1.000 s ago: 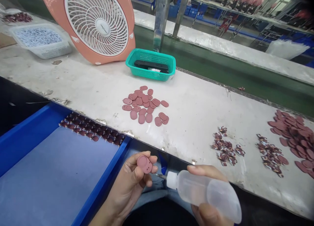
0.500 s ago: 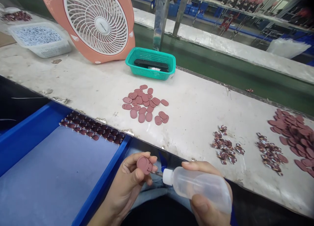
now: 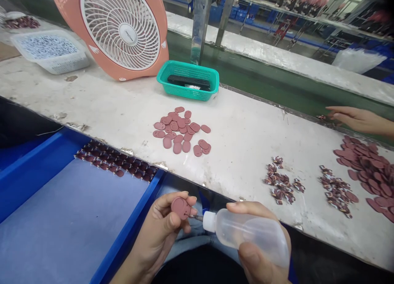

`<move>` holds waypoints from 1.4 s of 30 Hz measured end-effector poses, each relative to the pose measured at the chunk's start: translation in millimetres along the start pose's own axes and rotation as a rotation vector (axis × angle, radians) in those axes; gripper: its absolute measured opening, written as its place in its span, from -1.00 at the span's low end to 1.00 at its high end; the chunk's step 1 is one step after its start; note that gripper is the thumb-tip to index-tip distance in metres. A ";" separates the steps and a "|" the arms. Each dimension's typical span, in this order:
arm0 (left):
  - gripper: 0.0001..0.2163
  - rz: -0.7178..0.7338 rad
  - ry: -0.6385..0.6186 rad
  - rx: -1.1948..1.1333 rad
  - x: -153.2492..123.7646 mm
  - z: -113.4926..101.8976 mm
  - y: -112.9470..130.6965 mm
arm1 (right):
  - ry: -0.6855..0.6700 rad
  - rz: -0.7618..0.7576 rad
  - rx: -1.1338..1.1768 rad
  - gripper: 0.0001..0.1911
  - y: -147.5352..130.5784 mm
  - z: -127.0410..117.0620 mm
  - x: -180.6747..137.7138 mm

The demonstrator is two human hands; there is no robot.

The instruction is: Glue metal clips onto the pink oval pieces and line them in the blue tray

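Note:
My left hand (image 3: 163, 222) pinches a flat reddish-brown oval piece (image 3: 180, 207) with small holes along one side. My right hand (image 3: 261, 243) is wrapped round a translucent squeeze bottle (image 3: 249, 234) with a white cap. The bottle lies nearly level, and its thin dark nozzle (image 3: 196, 217) meets the holed edge of the oval piece; whether it touches I cannot tell. On the white table beyond lies a loose pile of similar oval pieces (image 3: 181, 126). To the right sit two clusters of small brown figure-like parts (image 3: 281, 183).
At left a blue tray (image 3: 76, 210) holds rows of dark assembled parts (image 3: 117, 161). A teal basket (image 3: 188, 93), a pink fan (image 3: 127, 33) and a white tub (image 3: 66, 62) stand behind. Another person's hand (image 3: 363, 119) reaches in at right, above a larger oval-piece pile (image 3: 369, 169).
Another person's hand has come in from the right edge, beside a small part on the green strip. The nozzle has shifted very slightly along the oval piece; my grips are the same.

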State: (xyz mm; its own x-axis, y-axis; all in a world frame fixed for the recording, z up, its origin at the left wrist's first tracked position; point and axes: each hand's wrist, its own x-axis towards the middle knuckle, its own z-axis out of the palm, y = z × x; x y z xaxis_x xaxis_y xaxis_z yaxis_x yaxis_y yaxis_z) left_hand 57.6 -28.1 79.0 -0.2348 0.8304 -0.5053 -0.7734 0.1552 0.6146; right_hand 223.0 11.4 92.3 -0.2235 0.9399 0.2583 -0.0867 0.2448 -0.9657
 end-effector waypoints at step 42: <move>-0.58 0.011 0.058 0.031 1.1 2.9 1.9 | 0.068 0.133 0.274 -0.65 6.9 -1.0 12.7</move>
State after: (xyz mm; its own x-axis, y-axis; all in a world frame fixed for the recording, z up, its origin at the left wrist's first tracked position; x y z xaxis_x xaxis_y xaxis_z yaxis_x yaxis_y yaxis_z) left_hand 57.6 -25.4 81.4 -0.2777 0.7998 -0.5322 -0.7525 0.1632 0.6380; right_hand 220.5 25.3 88.9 -0.1854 0.9755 0.1183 -0.3212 0.0536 -0.9455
